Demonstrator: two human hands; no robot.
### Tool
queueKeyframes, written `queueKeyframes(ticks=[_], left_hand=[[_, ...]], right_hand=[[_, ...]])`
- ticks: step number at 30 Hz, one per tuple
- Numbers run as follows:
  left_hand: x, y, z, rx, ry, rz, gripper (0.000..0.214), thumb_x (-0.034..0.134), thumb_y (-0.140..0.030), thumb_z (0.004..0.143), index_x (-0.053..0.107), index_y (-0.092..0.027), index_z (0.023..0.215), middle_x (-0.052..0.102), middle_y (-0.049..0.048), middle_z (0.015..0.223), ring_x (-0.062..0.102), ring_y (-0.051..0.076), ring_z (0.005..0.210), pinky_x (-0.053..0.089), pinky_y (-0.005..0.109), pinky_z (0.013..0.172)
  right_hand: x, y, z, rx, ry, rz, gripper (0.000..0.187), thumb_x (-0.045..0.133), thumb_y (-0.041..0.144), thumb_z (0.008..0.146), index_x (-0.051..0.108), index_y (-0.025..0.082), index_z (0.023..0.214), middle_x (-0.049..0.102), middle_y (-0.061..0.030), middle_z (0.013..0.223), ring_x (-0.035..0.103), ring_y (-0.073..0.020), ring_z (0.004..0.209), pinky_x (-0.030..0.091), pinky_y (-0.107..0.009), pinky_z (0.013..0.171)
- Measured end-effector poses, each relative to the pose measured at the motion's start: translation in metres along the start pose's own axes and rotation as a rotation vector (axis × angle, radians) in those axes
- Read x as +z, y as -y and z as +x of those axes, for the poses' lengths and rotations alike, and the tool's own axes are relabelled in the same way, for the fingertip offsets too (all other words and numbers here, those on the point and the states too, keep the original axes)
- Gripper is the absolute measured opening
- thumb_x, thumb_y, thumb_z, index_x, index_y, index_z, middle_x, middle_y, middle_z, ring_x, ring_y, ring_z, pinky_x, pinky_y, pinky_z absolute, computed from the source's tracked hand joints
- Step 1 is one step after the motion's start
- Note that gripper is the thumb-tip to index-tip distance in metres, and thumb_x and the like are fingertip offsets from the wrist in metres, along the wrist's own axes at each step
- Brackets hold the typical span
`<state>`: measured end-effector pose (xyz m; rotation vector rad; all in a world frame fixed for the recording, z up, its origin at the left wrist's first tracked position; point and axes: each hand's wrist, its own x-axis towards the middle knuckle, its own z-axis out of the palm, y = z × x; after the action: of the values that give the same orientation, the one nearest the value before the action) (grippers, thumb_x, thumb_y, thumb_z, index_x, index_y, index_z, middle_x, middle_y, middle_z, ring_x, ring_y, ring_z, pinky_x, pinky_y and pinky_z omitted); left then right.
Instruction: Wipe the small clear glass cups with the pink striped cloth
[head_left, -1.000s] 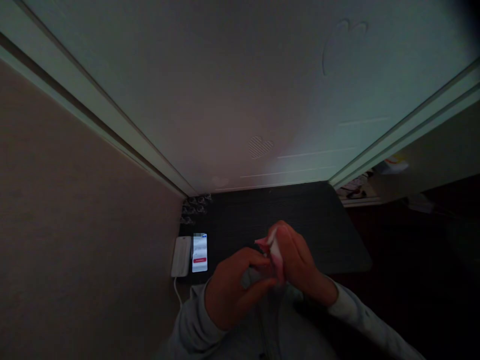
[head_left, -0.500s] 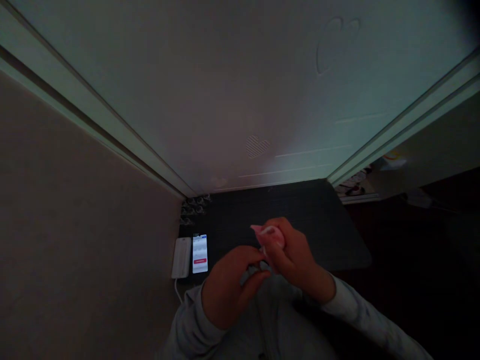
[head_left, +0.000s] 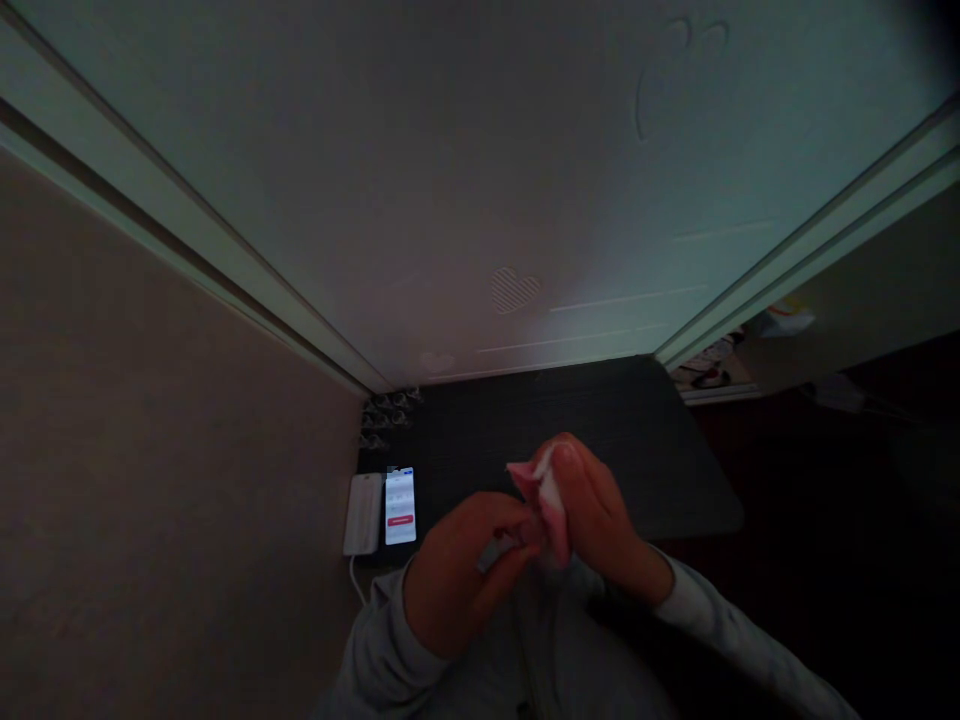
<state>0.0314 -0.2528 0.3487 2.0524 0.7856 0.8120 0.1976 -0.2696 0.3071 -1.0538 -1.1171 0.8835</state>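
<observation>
My right hand (head_left: pixel 592 510) is closed on a pink and white cloth (head_left: pixel 553 510), which looks bunched, with a corner sticking out toward the left. Just left of it, my left hand (head_left: pixel 469 560) is closed, its thumb and fingers pinched together against the lower part of the cloth. What sits between those left fingertips is too small and dark to make out. Both hands are held close together in front of my body, above the near edge of a dark table (head_left: pixel 472 425).
At the table's left edge lie a lit phone (head_left: pixel 400 507) and a white power strip (head_left: pixel 363 515) with a cord. Several small clear pieces (head_left: pixel 388 412) stand at the back left corner. A pale panel with embossed hearts (head_left: pixel 514 290) rises behind the table; a wall (head_left: pixel 187 450) flanks the left.
My right hand has turned, and its thumb has moved up along the cloth. More of the cloth now hangs below, toward my left fingertips. The left hand has barely moved.
</observation>
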Motion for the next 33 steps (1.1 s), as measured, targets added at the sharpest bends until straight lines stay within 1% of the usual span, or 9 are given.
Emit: queueKeyframes(ticks=[5,9,12,14,18,20,25,29,33], left_hand=[[-0.001,0.005,-0.004,-0.061,-0.164,-0.078,0.033,0.076,-0.014,0.084,0.068,-0.025,0.113,0.074,0.002,0.092,0.072,0.016,0.077,0.059,0.025,0.074],[0.0,0.01,-0.005,-0.016,-0.279,-0.162,0.032,0.079,-0.016,0.081,0.07,-0.027,0.11,0.069,0.0026,0.102,0.072,0.015,0.08,0.061,0.023,0.072],[0.002,0.011,-0.004,0.016,-0.327,-0.192,0.034,0.082,-0.012,0.076,0.073,-0.028,0.104,0.071,-0.0004,0.094,0.07,0.015,0.089,0.059,0.02,0.08],[0.005,0.011,-0.003,0.016,-0.357,-0.213,0.036,0.082,-0.009,0.076,0.073,-0.029,0.105,0.071,-0.0019,0.092,0.07,0.013,0.089,0.058,0.018,0.082],[0.008,0.012,-0.003,-0.019,-0.424,-0.258,0.043,0.078,-0.004,0.078,0.072,-0.032,0.11,0.07,-0.0036,0.097,0.07,0.01,0.083,0.059,0.016,0.079],[0.008,0.013,-0.003,-0.038,-0.449,-0.274,0.045,0.078,-0.002,0.077,0.073,-0.033,0.11,0.071,-0.0043,0.098,0.071,0.009,0.084,0.06,0.015,0.078],[0.005,0.012,-0.001,-0.063,-0.46,-0.299,0.044,0.079,-0.002,0.075,0.076,-0.034,0.106,0.076,-0.0048,0.102,0.074,0.009,0.087,0.059,0.013,0.08],[0.003,0.013,-0.001,-0.096,-0.434,-0.312,0.042,0.083,-0.004,0.073,0.078,-0.031,0.103,0.078,-0.003,0.1,0.075,0.01,0.083,0.06,0.014,0.079],[0.003,0.014,-0.002,-0.127,-0.41,-0.331,0.04,0.084,-0.006,0.072,0.079,-0.032,0.102,0.078,-0.0036,0.096,0.075,0.01,0.081,0.06,0.015,0.078]], right_hand=[[0.002,0.003,0.002,0.025,-0.071,0.021,0.032,0.048,0.055,0.099,0.055,0.025,0.089,0.057,0.0037,0.069,0.052,-0.0128,0.053,0.045,-0.023,0.046],[0.005,0.005,0.003,0.07,-0.101,0.156,0.043,0.062,0.067,0.085,0.047,0.027,0.091,0.051,0.0072,0.065,0.045,-0.0106,0.047,0.039,-0.019,0.038],[0.007,0.004,0.003,0.1,-0.136,0.241,0.051,0.067,0.071,0.077,0.045,0.028,0.091,0.048,0.0085,0.063,0.041,-0.0096,0.045,0.037,-0.019,0.038],[0.006,0.002,0.002,0.123,-0.122,0.261,0.051,0.068,0.072,0.077,0.048,0.027,0.09,0.051,0.0072,0.064,0.043,-0.0103,0.046,0.04,-0.02,0.04],[0.0,-0.002,0.0,0.143,0.017,0.232,0.039,0.068,0.062,0.083,0.061,0.026,0.097,0.065,-0.0005,0.082,0.059,-0.0155,0.063,0.051,-0.026,0.055],[-0.005,-0.004,-0.001,0.129,0.062,0.189,0.032,0.069,0.054,0.085,0.066,0.026,0.1,0.068,-0.0018,0.089,0.061,-0.017,0.071,0.052,-0.027,0.062],[-0.009,-0.004,0.0,0.14,0.172,0.15,0.015,0.067,0.035,0.087,0.072,0.022,0.094,0.072,-0.0014,0.082,0.063,-0.0163,0.067,0.052,-0.027,0.062],[-0.01,-0.001,0.002,0.161,0.177,0.122,0.012,0.065,0.027,0.082,0.073,0.02,0.09,0.075,-0.0026,0.082,0.065,-0.0174,0.067,0.053,-0.028,0.061],[-0.013,-0.001,0.003,0.19,0.166,0.041,0.012,0.067,0.027,0.079,0.073,0.019,0.085,0.072,-0.002,0.078,0.063,-0.0173,0.067,0.051,-0.027,0.061]])
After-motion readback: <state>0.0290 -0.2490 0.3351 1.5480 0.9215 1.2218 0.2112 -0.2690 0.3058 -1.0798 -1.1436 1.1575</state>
